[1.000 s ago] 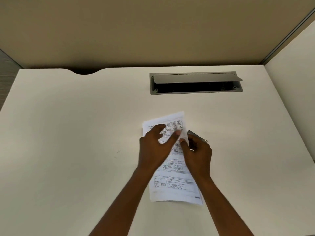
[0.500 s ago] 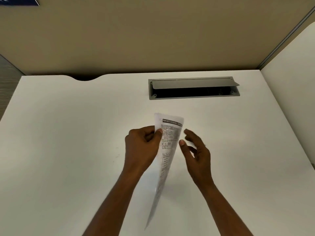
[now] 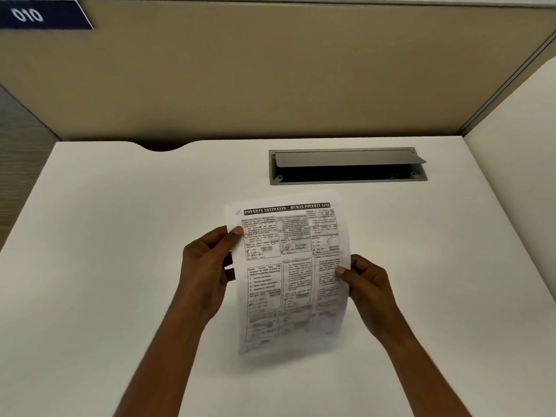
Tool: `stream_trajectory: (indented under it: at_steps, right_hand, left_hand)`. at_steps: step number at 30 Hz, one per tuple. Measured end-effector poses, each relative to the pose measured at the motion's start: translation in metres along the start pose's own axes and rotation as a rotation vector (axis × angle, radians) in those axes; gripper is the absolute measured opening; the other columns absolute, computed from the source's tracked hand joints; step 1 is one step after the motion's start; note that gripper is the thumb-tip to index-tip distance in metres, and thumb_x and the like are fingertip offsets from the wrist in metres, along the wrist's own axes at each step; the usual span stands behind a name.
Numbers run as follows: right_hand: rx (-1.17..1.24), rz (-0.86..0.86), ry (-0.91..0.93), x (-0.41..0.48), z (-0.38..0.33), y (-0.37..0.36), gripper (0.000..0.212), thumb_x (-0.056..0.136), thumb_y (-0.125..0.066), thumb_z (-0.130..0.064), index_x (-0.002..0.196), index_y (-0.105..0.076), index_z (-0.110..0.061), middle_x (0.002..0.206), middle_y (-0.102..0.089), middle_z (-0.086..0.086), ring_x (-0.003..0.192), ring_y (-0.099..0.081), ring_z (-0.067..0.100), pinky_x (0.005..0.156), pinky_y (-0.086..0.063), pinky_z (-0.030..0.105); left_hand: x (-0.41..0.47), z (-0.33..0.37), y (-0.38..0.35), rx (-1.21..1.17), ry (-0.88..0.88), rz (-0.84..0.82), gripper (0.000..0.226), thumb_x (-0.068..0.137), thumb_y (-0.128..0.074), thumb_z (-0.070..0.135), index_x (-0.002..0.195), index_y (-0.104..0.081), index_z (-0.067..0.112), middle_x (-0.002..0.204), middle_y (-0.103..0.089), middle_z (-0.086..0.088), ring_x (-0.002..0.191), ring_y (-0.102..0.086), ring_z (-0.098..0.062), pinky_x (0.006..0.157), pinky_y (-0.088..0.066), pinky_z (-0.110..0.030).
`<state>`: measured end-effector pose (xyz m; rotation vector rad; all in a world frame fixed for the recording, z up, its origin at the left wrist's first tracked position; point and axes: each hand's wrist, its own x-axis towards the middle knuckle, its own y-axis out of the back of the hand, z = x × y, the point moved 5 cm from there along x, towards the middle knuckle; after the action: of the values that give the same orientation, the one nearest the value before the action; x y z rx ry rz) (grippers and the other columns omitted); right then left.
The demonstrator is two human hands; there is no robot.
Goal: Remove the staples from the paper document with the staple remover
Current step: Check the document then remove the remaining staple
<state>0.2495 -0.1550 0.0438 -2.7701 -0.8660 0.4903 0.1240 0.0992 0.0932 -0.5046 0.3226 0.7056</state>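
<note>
At the far upper left, a dark blue label [image 3: 45, 15] on the beige partition wall [image 3: 270, 73] reads "010" in white digits. Below it lies one white desk [image 3: 105, 266] with a curved notch cut in its back edge at the left.

Two bare hands hold one paper document [image 3: 290, 275] above the middle of the desk, facing the viewer and lifted clear of the surface. The left hand [image 3: 207, 272] grips the sheet's left edge, thumb pressed on the printed side near the top and fingers curled behind. The page carries a black banner heading that reads "POVERTY ESTIMATES – HUMAN POVERTY LINE". Under it, small print sits in ruled boxes, three columns across; this text is too small and blurred to read, and the lower part of the page is smeared. A short dark diagonal mark [image 3: 238, 211] sits in the top left corner of the page; whether it is a staple cannot be told.

The right hand [image 3: 368, 291] pinches the right edge about halfway down, thumb on the front and fingers closed behind the paper.

Behind the document, to the right of centre, one grey cable hatch [image 3: 347, 166] is set into the desk with its flap raised over a dark opening. At the far right, a pale side panel [image 3: 517, 164] borders the desk.
</note>
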Motion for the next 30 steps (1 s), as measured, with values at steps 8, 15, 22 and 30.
stream_trajectory:
  at_steps: [8, 15, 22, 30]
  right_hand:
    - [-0.202, 0.225, -0.14, 0.011, 0.041, 0.013, 0.021, 0.093, -0.067, -0.006, 0.111, -0.075, -0.015, 0.108, -0.077, 0.009, 0.098, -0.075, 0.028, 0.083, -0.06, 0.043]
    - [-0.754, 0.421, -0.164, 0.009, 0.083, 0.024, 0.015, 0.089, -0.074, -0.017, 0.103, -0.073, -0.012, 0.099, -0.077, 0.003, 0.079, -0.07, 0.013, 0.069, -0.05, 0.017]
    - [-1.036, 0.444, -0.083, 0.0, 0.088, 0.023, 0.019, 0.088, -0.075, -0.015, 0.102, -0.07, -0.004, 0.098, -0.076, 0.011, 0.074, -0.064, 0.019, 0.063, -0.043, 0.012]
    - [-1.493, 0.543, 0.196, 0.014, 0.042, 0.024, 0.038, 0.082, -0.075, -0.016, 0.115, -0.061, -0.002, 0.11, -0.062, 0.017, 0.098, -0.057, 0.038, 0.076, -0.05, 0.047]
  left_hand:
    - [0.026, -0.093, 0.035, 0.332, 0.158, 0.099, 0.033, 0.093, -0.077, 0.026, 0.123, -0.067, 0.016, 0.097, -0.081, -0.004, 0.089, -0.079, -0.021, 0.063, -0.064, -0.035]
    - [0.022, -0.151, 0.048, 0.841, 0.044, 0.208, 0.023, 0.088, -0.081, 0.021, 0.109, -0.075, 0.012, 0.09, -0.076, 0.003, 0.086, -0.074, -0.019, 0.086, -0.062, -0.044]
    - [0.019, -0.158, 0.048, 1.074, 0.018, 0.19, 0.044, 0.082, -0.085, 0.037, 0.115, -0.063, 0.017, 0.081, -0.07, 0.008, 0.087, -0.071, -0.02, 0.085, -0.058, -0.038]
    - [0.028, -0.159, 0.059, 1.318, -0.161, 0.174, 0.076, 0.083, -0.074, 0.061, 0.144, -0.046, 0.025, 0.134, -0.059, 0.003, 0.119, -0.06, -0.021, 0.087, -0.059, -0.042]
